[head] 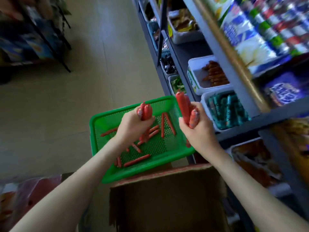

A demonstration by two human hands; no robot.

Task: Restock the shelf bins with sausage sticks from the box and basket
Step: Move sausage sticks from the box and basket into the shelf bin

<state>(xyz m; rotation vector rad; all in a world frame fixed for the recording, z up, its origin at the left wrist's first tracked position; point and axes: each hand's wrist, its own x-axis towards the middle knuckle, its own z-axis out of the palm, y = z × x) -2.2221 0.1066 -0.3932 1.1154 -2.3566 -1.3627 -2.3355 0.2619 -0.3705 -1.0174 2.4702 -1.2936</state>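
Left hand (133,122) and right hand (197,129) each grip sausage sticks (183,106) above green basket (97,124); box (167,198) just below it.

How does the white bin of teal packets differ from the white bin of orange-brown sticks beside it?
The teal-packet bin is packed full, its floor hidden; the orange-stick bin is part filled, with bare white floor showing. The orange-stick bin carries a green-and-yellow label on its front wall; none shows on the teal-packet bin. Both are white, rectangular, side by side on one shelf.
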